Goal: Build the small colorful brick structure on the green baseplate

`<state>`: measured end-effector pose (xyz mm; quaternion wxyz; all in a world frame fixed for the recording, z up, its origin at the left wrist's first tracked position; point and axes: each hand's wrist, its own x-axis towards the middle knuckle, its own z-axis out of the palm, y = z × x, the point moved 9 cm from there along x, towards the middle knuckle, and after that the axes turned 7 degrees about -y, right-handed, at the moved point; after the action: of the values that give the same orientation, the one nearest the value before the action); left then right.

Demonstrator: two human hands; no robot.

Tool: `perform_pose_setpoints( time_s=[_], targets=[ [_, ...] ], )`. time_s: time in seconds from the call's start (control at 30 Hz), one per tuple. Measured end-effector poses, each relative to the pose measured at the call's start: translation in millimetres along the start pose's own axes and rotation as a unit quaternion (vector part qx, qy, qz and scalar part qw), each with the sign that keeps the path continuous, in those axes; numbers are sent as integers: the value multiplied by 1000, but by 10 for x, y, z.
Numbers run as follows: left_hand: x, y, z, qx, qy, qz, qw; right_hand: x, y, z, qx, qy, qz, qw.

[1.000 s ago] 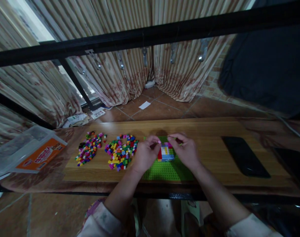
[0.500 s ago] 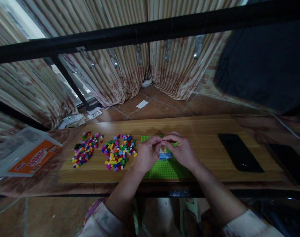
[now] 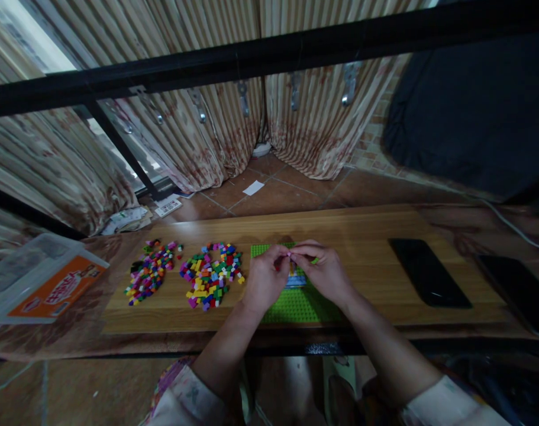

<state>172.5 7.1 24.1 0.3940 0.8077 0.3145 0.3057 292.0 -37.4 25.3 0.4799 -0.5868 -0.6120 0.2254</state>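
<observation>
Over the green studded baseplate (image 3: 302, 307), my left hand (image 3: 265, 277) and my right hand (image 3: 325, 267) meet fingertip to fingertip. Between them they pinch a tiny pink building brick (image 3: 289, 254), mostly covered by the fingers. Just below the fingertips, a low build of blue and white bricks (image 3: 296, 281) sits on the baseplate, partly hidden by both hands. A bit of red shows by the left fingers; I cannot make out what it belongs to.
Left of the baseplate lie two piles of colourful small bricks, a nearer pile (image 3: 211, 284) and a farther pile (image 3: 151, 272), on a wooden board (image 3: 362, 236). A clear plastic box (image 3: 51, 284) stands at far left. Two dark phone-like slabs, one on the board (image 3: 429, 272), lie right.
Both hands stay pinched together at nearly the same place above the baseplate. The whole view has shifted slightly.
</observation>
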Motion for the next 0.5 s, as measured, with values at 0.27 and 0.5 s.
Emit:
perform_pose_setpoints(
  time_s=[0.27,0.5],
  targets=[
    [22,22,-29,10,18,0,1000,-39,-67,12,-27,7,-23,999],
    [9,113,20,141,-25,25,989,-45,228,-190,9,84,74,994]
  ],
)
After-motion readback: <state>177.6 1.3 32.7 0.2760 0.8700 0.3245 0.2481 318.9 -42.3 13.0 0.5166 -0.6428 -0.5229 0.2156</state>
